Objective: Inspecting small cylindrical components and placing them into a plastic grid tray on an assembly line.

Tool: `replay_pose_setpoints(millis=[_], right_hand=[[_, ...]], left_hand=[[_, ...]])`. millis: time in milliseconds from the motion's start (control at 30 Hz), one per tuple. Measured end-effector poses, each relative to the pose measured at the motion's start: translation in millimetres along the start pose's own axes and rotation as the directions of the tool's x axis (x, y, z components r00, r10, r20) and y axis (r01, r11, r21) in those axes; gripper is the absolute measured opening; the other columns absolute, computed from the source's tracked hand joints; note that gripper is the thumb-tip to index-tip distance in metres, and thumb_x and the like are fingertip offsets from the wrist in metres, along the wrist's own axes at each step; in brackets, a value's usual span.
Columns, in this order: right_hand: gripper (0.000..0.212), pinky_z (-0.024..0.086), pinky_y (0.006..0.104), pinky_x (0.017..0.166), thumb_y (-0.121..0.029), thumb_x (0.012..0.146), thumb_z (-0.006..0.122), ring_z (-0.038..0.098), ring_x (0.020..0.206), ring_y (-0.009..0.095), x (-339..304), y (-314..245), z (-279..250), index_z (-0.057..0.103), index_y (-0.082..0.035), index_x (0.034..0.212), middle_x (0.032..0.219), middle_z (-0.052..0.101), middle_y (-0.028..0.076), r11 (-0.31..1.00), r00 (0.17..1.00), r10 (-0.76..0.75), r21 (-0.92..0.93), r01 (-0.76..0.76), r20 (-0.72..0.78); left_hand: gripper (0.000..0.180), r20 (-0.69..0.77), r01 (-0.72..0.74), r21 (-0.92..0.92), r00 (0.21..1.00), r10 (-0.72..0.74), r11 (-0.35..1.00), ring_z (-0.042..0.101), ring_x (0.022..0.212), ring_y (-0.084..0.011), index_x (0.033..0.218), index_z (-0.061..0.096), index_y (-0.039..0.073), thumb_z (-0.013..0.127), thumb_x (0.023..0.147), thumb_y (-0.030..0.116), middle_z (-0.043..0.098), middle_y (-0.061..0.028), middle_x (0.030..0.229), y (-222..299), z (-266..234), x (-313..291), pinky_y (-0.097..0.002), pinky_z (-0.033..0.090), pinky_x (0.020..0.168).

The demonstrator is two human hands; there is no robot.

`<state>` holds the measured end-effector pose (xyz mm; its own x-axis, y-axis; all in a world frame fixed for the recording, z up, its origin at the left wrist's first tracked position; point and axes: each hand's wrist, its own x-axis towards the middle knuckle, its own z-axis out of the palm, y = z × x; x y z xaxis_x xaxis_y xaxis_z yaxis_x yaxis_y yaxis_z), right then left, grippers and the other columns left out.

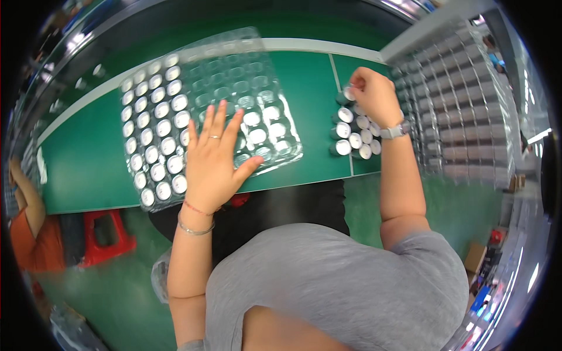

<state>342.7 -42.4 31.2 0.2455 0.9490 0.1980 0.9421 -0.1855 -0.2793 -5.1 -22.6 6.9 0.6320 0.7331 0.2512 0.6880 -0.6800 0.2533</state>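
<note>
A clear plastic tray [208, 83] with round pockets lies on the green table. White-topped cylinders [164, 127] fill its left part, and its upper right pockets hold none. My left hand [212, 159] rests palm down over the tray's near middle, fingers spread, holding nothing. To the right, a cluster of similar small cylinders [355, 140] stands upright on the table. At the far end of this cluster, my right hand [373, 96] has its fingertips pinched at a white-topped cylinder [344, 97]. The hand partly hides that cylinder and a few beside it.
Stacked clear trays [456, 99] stand on the right, close to my right forearm. The green table [76, 158] ends in a near edge in front of my body. At the left are a red stool [105, 237] and another person's orange sleeve [36, 245].
</note>
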Motion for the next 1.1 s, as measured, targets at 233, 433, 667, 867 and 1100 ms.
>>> replay_pose_setpoints(millis=[233, 433, 667, 867, 1100], right_hand=[[0.01, 0.051, 0.0295, 0.072, 0.0, 0.078, 0.067, 0.065, 0.075, 0.019, 4.7, -32.0, -19.7, 0.06, 0.001, 0.084, 0.077, 0.065, 0.009, 0.973, 0.978, -0.049, 0.211, 0.092, -0.201], [0.011, 0.049, 0.027, 0.079, 0.002, 0.08, 0.068, 0.062, 0.083, 0.012, 0.7, -113.1, -11.5, 0.058, -0.001, 0.081, 0.086, 0.067, 0.006, 0.72, 0.948, -0.158, 0.624, 0.303, -0.278], [0.013, 0.048, 0.027, 0.08, 0.003, 0.079, 0.068, 0.062, 0.085, 0.014, -18.6, -189.4, 40.4, 0.055, -0.003, 0.079, 0.087, 0.067, 0.007, 0.406, 0.943, -0.293, 0.873, 0.271, -0.157], [0.009, 0.048, 0.0318, 0.082, 0.003, 0.075, 0.067, 0.064, 0.085, 0.022, -16.9, -201.2, 55.2, 0.062, -0.002, 0.08, 0.085, 0.067, 0.008, 0.523, 0.867, -0.431, 0.714, 0.465, -0.249], [0.03, 0.05, 0.0247, 0.069, -0.005, 0.082, 0.072, 0.061, 0.084, 0.011, -20.1, -201.8, 63.2, 0.056, -0.001, 0.108, 0.104, 0.059, 0.008, 0.461, 0.934, -0.352, 0.858, 0.225, -0.057]], left_hand=[[0.071, -0.122, -0.006, -0.32, 0.992, -0.035, 0.947, 0.036, 0.136, -0.0409, 0.139, 0.044, 0.002, 0.066, 0.084, 0.043, 0.039, -0.0222, 0.146, -7.6, -0.9, -2.1, -0.052, 0.026, 0.112], [0.05, -0.203, 0.027, -0.789, 0.931, -0.302, 0.614, 0.047, 0.128, -0.0292, 0.137, 0.046, 0.0, 0.05, 0.098, 0.031, 0.049, -0.0172, 0.14, -22.8, 0.0, -7.8, -0.0377, 0.038, 0.105], [0.056, 0.186, 0.127, -0.98, 0.863, -0.469, -0.155, 0.065, 0.078, -0.022, 0.139, 0.036, -0.001, 0.035, 0.104, 0.043, 0.059, -0.0182, 0.114, -15.9, -13.3, 6.1, -0.0301, 0.057, 0.057], [0.039, 0.169, 0.101, -0.982, 0.845, -0.507, -0.159, 0.058, 0.075, -0.0095, 0.134, 0.045, 0.003, 0.043, 0.103, 0.028, 0.06, -0.0068, 0.106, -22.1, -9.3, 8.9, -0.0223, 0.05, 0.057], [0.032, 0.065, 0.032, -0.997, 0.789, -0.611, -0.064, 0.054, 0.078, -0.0055, 0.129, 0.047, 0.004, 0.048, 0.102, 0.021, 0.058, -0.0031, 0.101, -24.6, 0.1, 14.7, -0.0198, 0.047, 0.063]])
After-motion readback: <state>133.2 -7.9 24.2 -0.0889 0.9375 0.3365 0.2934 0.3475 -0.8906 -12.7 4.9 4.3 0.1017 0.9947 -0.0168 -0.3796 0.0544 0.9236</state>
